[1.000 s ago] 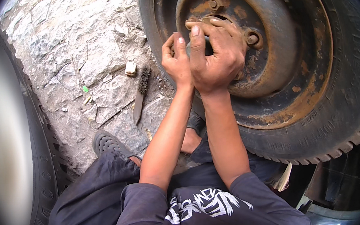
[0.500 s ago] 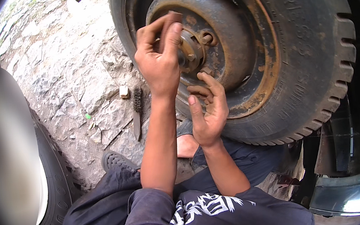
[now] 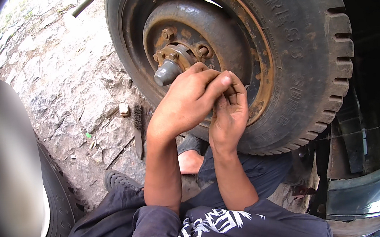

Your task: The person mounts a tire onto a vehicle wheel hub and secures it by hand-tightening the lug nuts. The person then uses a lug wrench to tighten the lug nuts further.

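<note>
My left hand (image 3: 188, 97) reaches across in front of the lower part of the wheel hub, its fingers bent and its thumb pressed toward my right hand. My right hand (image 3: 228, 116) is just below it, palm up with curled fingers, and the two meet at the fingertips. Whatever lies between them is hidden by the fingers. Behind them stands a big tyre (image 3: 302, 59) on a rusty steel rim (image 3: 265, 63). From the hub sticks out a grey metal cap (image 3: 167, 72), with rusty nuts (image 3: 167, 33) around it.
On the rocky ground left of the wheel lie a wire brush (image 3: 138, 131) and a small pale block (image 3: 124, 109). A second tyre (image 3: 57, 199) is at the far left. A metal bar (image 3: 87, 2) shows at the top, a shiny curved panel (image 3: 368, 199) at lower right.
My left hand, which was pinching a brown folded piece up at the hub, has come down to my right hand. That piece is now out of sight; the hub cap has come into view.
</note>
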{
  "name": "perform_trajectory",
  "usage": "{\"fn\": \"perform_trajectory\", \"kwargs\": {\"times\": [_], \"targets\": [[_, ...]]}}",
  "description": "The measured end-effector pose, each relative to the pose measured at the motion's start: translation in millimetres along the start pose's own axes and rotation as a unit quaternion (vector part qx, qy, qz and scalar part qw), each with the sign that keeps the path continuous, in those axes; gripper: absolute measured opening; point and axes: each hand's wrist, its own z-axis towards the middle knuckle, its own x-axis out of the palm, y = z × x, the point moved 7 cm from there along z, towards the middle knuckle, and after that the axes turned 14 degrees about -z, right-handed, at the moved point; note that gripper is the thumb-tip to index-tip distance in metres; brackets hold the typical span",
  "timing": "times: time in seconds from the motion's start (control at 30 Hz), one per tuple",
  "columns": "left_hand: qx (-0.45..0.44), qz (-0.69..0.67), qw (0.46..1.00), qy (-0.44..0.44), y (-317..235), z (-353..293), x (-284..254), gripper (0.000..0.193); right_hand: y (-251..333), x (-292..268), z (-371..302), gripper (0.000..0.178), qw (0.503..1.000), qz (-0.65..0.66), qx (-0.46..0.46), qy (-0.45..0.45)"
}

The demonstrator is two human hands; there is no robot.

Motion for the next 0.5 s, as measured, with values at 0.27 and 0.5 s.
{"fn": "perform_trajectory", "kwargs": {"times": [0.27, 0.5], "targets": [[-0.005, 0.027, 0.995, -0.095, -13.6, -11.4, -16.7, 0.027, -5.7, -11.1, -3.2, 0.053, 0.998, -0.052, -0.026, -0.038], [0.026, 0.028, 0.992, -0.120, -15.6, 15.0, -24.0, 0.018, 41.0, -2.7, -10.1, 0.038, 0.904, -0.299, -0.287, -0.104]]}}
